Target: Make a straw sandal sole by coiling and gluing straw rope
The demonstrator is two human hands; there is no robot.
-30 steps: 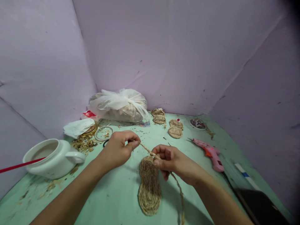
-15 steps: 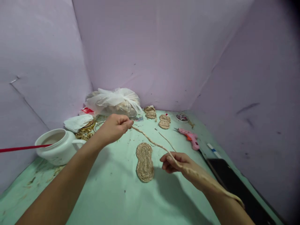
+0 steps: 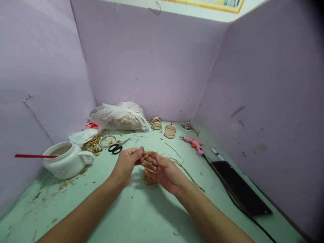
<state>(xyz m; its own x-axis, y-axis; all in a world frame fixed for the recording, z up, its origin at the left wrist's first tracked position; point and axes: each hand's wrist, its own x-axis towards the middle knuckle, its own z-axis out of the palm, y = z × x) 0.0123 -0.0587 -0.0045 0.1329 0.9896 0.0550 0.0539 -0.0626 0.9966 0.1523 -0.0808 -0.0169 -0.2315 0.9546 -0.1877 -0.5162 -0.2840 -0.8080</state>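
Note:
My left hand [image 3: 128, 163] is closed, pinching one end of a twisted straw cord [image 3: 188, 173] between thumb and fingers. My right hand [image 3: 168, 170] lies right beside it, its fingers loosely curled and the cord held at the thumb and forefinger. From there the cord trails down to the right onto the table. Under both hands lies a coiled straw sole [image 3: 151, 182], shaped like a figure eight; its upper part is mostly hidden by the fingers.
Scissors [image 3: 117, 147], a white pot [image 3: 63, 165] with a red stick and a plastic bag [image 3: 118, 116] are on the left. Small woven pieces [image 3: 169, 131] lie at the back. To the right are a pink glue gun [image 3: 194, 144] with its cable and a black flat device [image 3: 240, 187].
My hands have come together over the sole; earlier they held the cord stretched apart. The cord's tail has dropped from my right forearm to the table. The view has tilted up.

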